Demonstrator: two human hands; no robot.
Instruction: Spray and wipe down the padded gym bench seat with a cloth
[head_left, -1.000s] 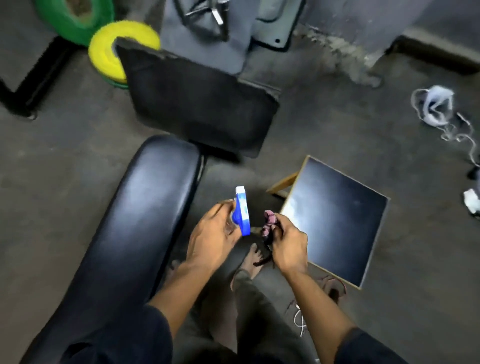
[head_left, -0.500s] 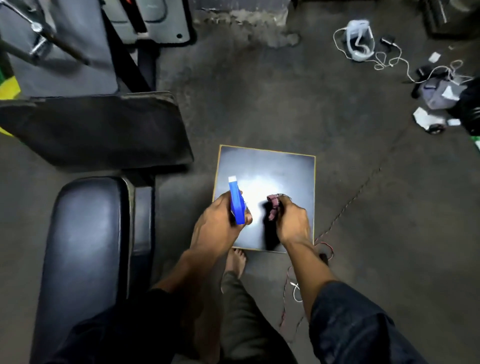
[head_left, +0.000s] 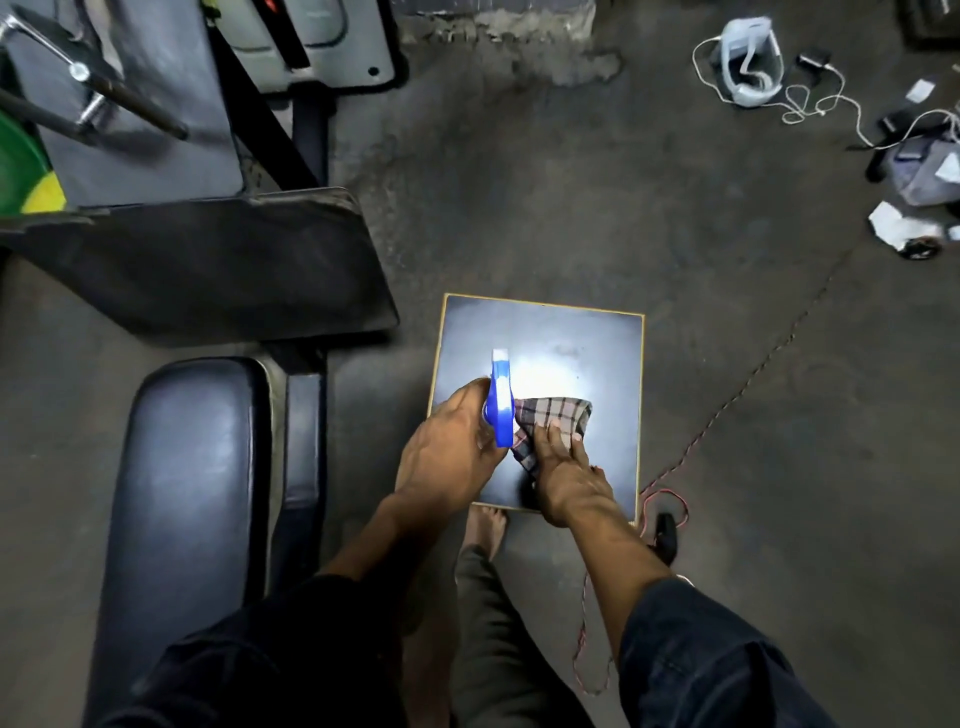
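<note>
Head view, looking down at a dim gym floor. The left hand (head_left: 452, 447) is wrapped around a blue spray bottle (head_left: 501, 402), nozzle end pointing away from the person, over a small dark square panel (head_left: 587, 332) lying on the floor. The right hand (head_left: 563, 465) lies flat with fingers spread, pressing a checked cloth (head_left: 553, 418) down onto that panel, just beside the bottle. The padded bench seat (head_left: 192, 467), glossy black, sits well to the left of both hands, untouched, with a duller black pad (head_left: 208, 265) beyond it.

Risks, as I judge them: the nozzle faces the panel and floor, not the seat, so a squeeze now would wet the wrong surface. The cloth touching the panel may pick up grit and smear it onto the seat later. A thin red cord (head_left: 667, 499) curls on the floor near a bare foot (head_left: 485, 525), a possible snag when the person turns toward the bench.
</note>
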